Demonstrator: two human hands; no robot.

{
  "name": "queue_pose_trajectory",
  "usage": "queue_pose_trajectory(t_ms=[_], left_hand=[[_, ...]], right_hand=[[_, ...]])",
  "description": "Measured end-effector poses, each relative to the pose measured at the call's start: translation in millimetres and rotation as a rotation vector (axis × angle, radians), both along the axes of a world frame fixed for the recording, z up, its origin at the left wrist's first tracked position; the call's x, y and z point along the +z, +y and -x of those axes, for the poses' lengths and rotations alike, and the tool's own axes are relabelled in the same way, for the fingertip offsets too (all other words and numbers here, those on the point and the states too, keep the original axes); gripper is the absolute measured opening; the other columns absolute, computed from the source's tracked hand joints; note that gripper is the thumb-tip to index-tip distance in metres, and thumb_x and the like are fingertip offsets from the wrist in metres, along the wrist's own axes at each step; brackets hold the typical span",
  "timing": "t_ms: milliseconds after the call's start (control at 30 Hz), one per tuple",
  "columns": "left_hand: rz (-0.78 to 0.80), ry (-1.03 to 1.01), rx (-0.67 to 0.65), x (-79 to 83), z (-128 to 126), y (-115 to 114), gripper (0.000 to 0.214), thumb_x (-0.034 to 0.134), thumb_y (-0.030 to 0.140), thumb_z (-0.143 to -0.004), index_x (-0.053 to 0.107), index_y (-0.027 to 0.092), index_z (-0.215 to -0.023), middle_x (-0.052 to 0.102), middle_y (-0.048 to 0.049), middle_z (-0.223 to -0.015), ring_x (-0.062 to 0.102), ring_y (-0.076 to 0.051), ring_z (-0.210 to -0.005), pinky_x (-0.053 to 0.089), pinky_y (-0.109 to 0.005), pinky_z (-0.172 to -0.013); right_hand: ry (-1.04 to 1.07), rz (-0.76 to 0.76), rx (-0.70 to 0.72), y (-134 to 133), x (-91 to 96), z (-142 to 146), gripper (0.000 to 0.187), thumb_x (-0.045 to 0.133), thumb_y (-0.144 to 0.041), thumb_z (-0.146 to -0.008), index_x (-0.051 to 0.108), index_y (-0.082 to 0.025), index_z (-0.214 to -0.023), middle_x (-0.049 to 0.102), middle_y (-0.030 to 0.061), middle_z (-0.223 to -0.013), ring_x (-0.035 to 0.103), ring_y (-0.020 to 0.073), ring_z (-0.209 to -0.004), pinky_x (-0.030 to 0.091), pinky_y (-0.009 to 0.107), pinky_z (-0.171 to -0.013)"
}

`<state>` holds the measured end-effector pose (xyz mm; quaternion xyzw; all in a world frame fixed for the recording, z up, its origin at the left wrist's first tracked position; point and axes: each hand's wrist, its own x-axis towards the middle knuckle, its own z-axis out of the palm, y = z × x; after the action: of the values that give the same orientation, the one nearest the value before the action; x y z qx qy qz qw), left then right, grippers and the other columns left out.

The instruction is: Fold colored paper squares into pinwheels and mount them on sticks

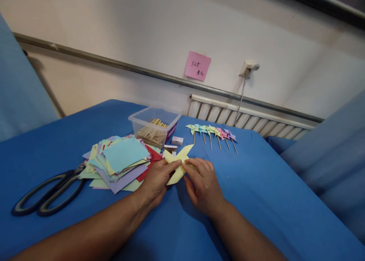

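A pale yellow paper pinwheel [184, 153] is held up over the blue-covered table, its pointed blades spread out. My left hand [157, 178] grips it from the left, with the thumb pressed near its centre. From the right, my right hand [203, 183] pinches the pinwheel close to the middle with its fingertips. Whether a pin sits between the fingers is too small to tell. Just behind the pinwheel stand a small open box [170, 148] and a small white box [177, 140].
To the left lies a pile of coloured paper sheets [125, 154], with large dark-handled scissors [48, 192] beside it. A clear plastic bin [173, 118] holds wooden sticks [154, 131]. Several finished pinwheels on sticks [211, 131] lie in a row at the back right of the table [256, 185].
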<state>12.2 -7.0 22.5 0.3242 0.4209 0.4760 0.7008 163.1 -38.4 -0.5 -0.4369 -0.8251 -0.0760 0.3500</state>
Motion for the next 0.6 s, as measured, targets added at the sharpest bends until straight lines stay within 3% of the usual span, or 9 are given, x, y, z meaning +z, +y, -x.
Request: queue_pose_trajectory(t_ms=[233,600], left_hand=[[-0.012,0.031,-0.015,-4.2,-0.4,2.4,0.031,0.076,0.03,-0.064,0.07,0.011,-0.088,0.072,-0.0063,-0.075,0.062,-0.016,-0.062,0.045,-0.027,-0.059],[-0.05,0.087,0.007,-15.0,-0.9,2.3,0.021,0.074,0.026,-0.066,0.07,0.011,-0.08,0.069,-0.0032,-0.068,0.059,-0.013,-0.061,0.043,-0.024,-0.06]], right_hand=[[0.048,0.001,0.014,0.0,-1.0,-1.3,0.042,0.051,-0.015,-0.084,0.05,-0.019,-0.125,0.059,0.0119,-0.121,0.051,0.026,-0.112,0.041,0.046,-0.092],[0.054,0.018,0.036,0.9,-7.7,-1.0,0.04,0.053,-0.014,-0.084,0.051,-0.017,-0.123,0.06,0.0123,-0.118,0.053,0.0259,-0.11,0.044,0.046,-0.091]])
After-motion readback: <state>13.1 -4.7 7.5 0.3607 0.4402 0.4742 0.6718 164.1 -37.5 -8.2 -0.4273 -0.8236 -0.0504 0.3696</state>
